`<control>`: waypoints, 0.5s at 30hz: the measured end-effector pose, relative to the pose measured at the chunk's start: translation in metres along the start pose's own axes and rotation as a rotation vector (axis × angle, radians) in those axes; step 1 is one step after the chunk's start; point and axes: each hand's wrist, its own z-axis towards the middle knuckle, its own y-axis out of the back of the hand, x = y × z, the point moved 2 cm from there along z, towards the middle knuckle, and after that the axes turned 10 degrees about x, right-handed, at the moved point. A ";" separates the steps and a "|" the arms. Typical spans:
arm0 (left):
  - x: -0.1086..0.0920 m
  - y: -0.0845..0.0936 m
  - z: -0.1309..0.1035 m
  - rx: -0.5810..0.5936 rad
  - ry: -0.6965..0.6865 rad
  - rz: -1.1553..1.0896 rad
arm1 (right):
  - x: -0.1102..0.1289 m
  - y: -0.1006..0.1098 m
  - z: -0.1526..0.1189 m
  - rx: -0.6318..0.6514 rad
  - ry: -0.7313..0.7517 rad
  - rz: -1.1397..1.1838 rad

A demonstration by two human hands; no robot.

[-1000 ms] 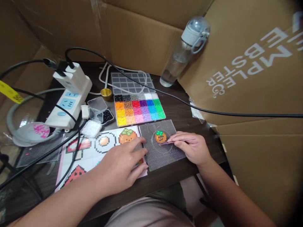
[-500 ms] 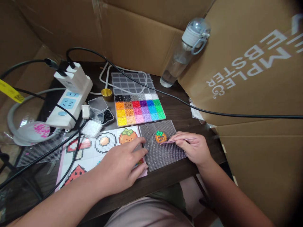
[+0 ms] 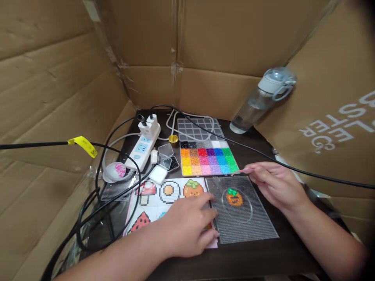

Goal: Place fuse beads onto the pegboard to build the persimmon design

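My right hand pinches a pair of pink tweezers, raised above the far right corner of the pegboard, their tip near the bead box's front right corner. Whether the tip holds a bead is too small to tell. On the clear pegboard lies an orange bead persimmon with a green top and dark beads in its middle. My left hand rests with fingers apart on the pattern sheet, fingertips at the pegboard's left edge. A sectioned bead box of many colours stands behind the board.
Left of the bead box are small clear cases, one with black beads, one with white beads, and a gold cup. A power strip and black cables lie farther left. A water bottle leans against the cardboard.
My right hand has lifted the tweezers away from the orange persimmon toward the bead box. My left hand stays on the sheet. The view has tilted up and turned left.
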 end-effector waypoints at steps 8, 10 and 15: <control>0.001 -0.001 -0.001 -0.004 -0.005 -0.026 | -0.004 -0.043 0.065 0.062 0.108 -0.361; 0.001 -0.001 -0.001 -0.007 -0.002 -0.031 | -0.003 -0.053 0.071 0.084 0.129 -0.465; 0.001 0.000 0.000 -0.020 -0.009 -0.023 | 0.005 -0.057 0.073 0.041 0.146 -0.518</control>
